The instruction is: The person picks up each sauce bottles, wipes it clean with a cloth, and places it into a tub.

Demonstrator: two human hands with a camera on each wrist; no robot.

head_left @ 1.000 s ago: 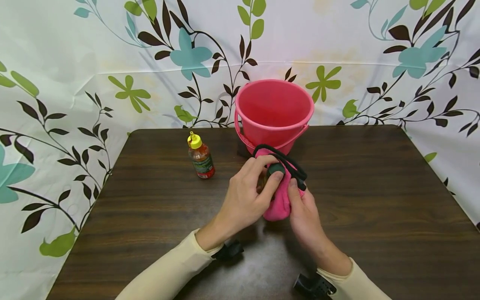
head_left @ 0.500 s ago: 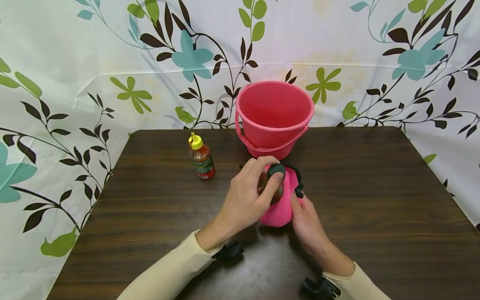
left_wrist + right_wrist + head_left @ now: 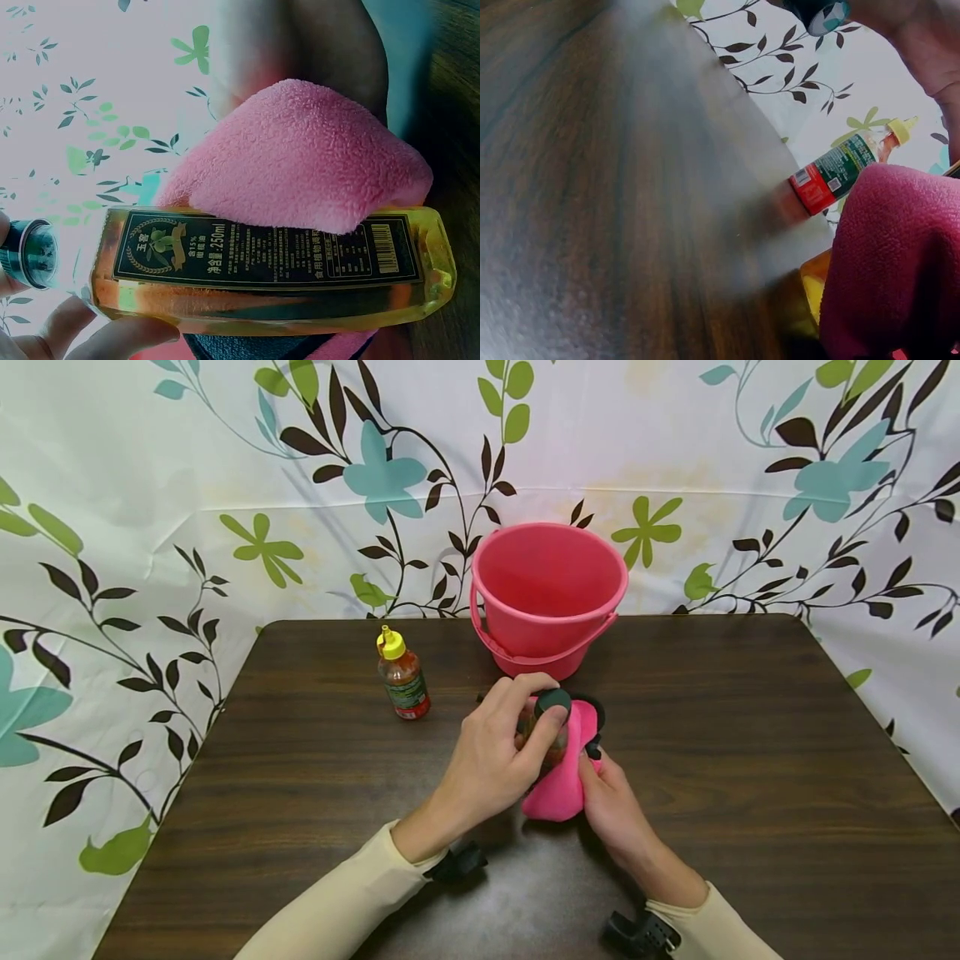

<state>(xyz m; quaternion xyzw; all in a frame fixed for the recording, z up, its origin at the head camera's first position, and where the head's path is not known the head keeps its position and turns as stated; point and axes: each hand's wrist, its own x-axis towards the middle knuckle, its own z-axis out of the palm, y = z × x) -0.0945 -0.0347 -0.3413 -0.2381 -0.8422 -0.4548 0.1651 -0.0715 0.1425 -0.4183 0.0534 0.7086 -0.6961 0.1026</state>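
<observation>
My left hand grips a clear bottle of yellow oil around its neck, just below the dark green cap. The left wrist view shows the oil bottle lengthwise, with its black label marked 250ml. In my right hand is a fluffy pink cloth with black trim. The cloth lies against the bottle's side and covers part of the label. Fingers of the right hand are mostly hidden behind the cloth. Both hands are above the table in front of the bucket.
A pink bucket with its handle down stands at the table's back edge. Left of it, a red sauce bottle with a yellow nozzle cap stands upright. The dark wooden table meets a leaf-patterned curtain behind.
The cloth in my right hand has slid down along the oil bottle, toward me. Its black trim, first raised beside the cap, now lies lower. My left hand has hardly moved.
</observation>
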